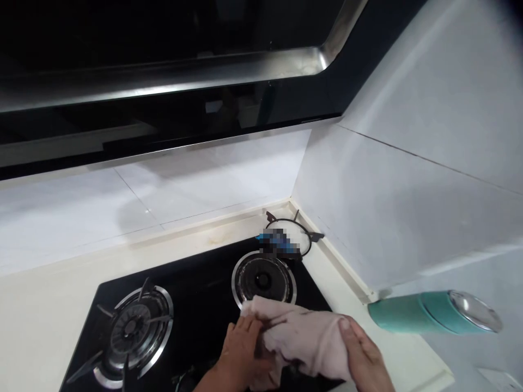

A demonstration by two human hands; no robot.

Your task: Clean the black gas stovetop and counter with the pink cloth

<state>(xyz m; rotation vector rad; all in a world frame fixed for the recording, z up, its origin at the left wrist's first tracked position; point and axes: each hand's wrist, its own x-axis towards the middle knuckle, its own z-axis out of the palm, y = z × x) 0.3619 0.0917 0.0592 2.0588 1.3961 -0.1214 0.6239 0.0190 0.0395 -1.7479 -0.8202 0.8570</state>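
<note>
A pale pink cloth (304,332) is bunched up and stretched between my two hands above the front right of the black glass gas hob (200,288). My left hand (241,348) has its fingers curled on the cloth's left end. My right hand (363,354) grips the right end, thumb on top. Just behind the cloth is the right burner (262,280), bare of its pan support. The left burner (131,329) still carries its pronged support (141,291). Part of the cloth hangs down between my hands, and the hob's front is mostly hidden.
A black ring pan support (310,245) lies on the cream counter (53,305) in the back right corner. A blurred blue patch (280,242) covers the hob's back corner. A teal tumbler (412,313) stands at the right. The dark range hood (171,120) overhangs the hob.
</note>
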